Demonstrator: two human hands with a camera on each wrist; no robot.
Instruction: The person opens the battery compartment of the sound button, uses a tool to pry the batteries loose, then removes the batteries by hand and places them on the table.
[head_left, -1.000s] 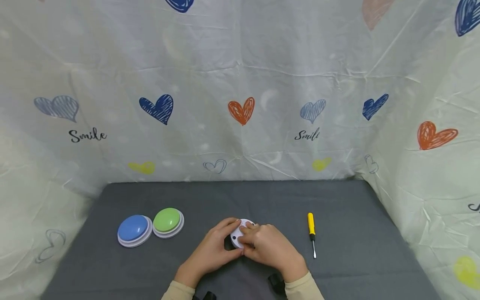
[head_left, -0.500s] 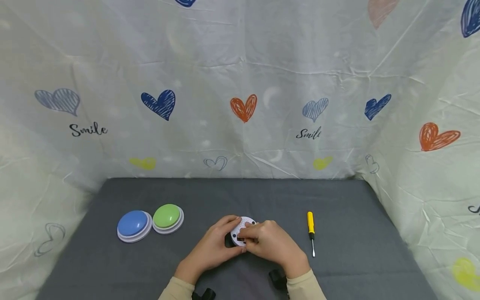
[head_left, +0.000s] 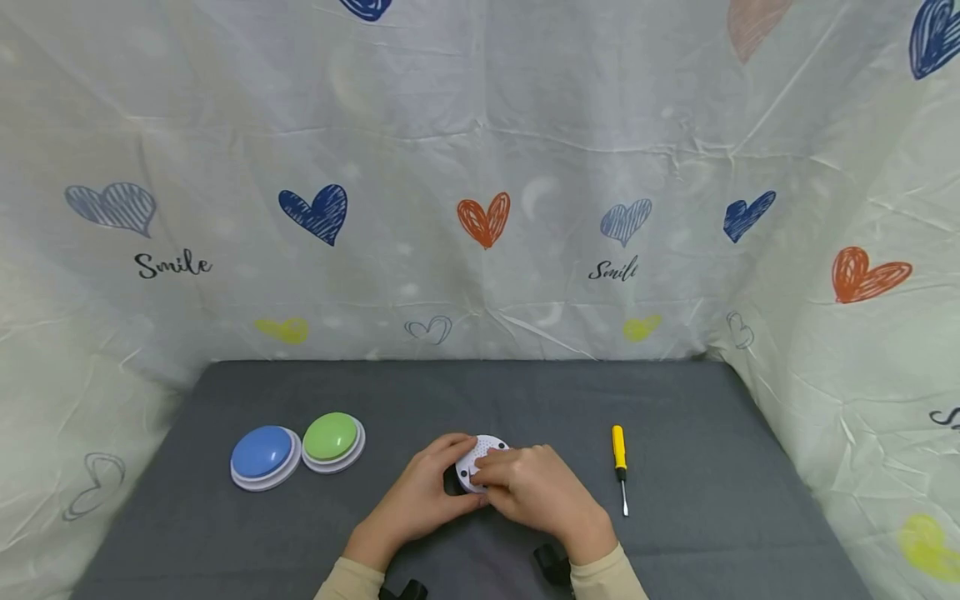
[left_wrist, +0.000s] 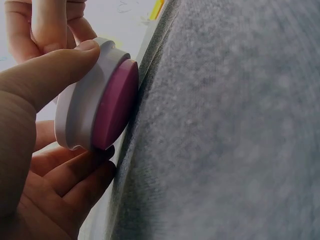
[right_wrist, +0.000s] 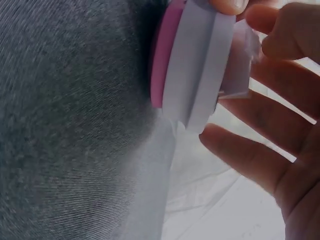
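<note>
Face down at the middle of the table is a round push-button buzzer (head_left: 487, 444), its white underside dotted with small holes. Its pink dome (left_wrist: 117, 105) is turned toward the cloth. My left hand (head_left: 420, 496) grips the white base at the rim, thumb on the near side and fingers on the far side. Over the underside, my right hand (head_left: 542, 492) pinches a small white cover (right_wrist: 236, 75), which stands up from the back of the buzzer in the right wrist view. In the head view the right fingers mostly hide this cover.
To the left on the grey-covered table (head_left: 420, 400) sit a blue buzzer (head_left: 262, 452) and a green buzzer (head_left: 330, 436), close together. A yellow-handled screwdriver (head_left: 619, 450) lies to the right. Behind hangs a white curtain (head_left: 540, 108) printed with hearts.
The right fingers shift over the buzzer's underside; a dark slot seen there half a second ago is now mostly covered. The left hand keeps its grip. The head view shifts slightly.
</note>
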